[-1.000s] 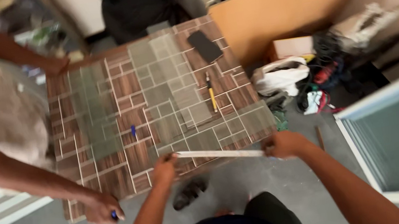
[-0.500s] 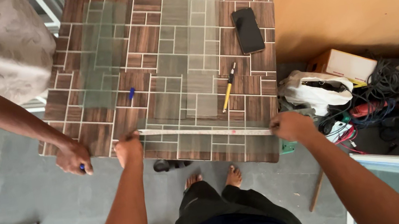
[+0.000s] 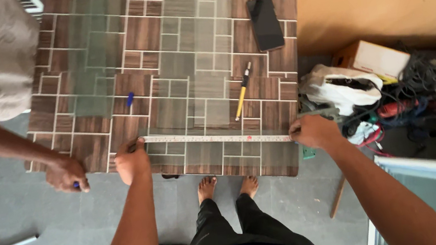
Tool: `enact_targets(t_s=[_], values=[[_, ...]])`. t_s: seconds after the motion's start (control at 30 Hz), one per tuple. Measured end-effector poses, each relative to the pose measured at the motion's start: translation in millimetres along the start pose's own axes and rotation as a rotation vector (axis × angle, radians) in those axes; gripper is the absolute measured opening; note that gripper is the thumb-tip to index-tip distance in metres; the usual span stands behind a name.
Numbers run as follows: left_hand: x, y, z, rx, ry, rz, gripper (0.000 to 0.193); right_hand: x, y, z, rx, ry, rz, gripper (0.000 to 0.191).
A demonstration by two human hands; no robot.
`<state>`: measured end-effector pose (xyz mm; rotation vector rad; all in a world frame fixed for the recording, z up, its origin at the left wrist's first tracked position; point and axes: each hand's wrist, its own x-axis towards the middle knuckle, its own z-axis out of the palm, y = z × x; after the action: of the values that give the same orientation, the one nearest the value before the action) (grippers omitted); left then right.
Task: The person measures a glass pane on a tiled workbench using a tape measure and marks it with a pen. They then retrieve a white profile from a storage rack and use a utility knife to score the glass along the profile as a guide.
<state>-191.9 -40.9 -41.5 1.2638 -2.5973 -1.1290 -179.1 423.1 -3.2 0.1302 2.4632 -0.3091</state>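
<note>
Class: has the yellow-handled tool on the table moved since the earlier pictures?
No. The yellow-handled tool lies in the same spot below the black phone, on the same tiles of the table; only the camera moved.

**Tape pulled flat across the worktop's near edge**

I see a pale measuring tape stretched taut, running nearly level with a slight downward slant to the right. It lies flat on a sheet of glass over the tile-patterned worktop, close to the near edge, its ends pinned under my left hand and right hand.
</note>
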Motion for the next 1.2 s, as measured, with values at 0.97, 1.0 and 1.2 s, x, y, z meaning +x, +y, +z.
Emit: enact_targets(t_s=[0.97,1.0,1.2], values=[[-95.4,9.3,114.0,0.542,-0.337,0.912,0.043,11.2,-70.4,17.7,0.140,0.313,0.277,0.032],[-106.6,14.9,118.9,0.427,-0.408,0.985,0.032,14.8,-79.7,19.3,0.140,0.307,0.272,0.032],[-118.2,32.0,137.8,0.207,-0.412,1.255,0.033,31.7,-115.1,23.8,0.099,0.323,0.202,0.034]])
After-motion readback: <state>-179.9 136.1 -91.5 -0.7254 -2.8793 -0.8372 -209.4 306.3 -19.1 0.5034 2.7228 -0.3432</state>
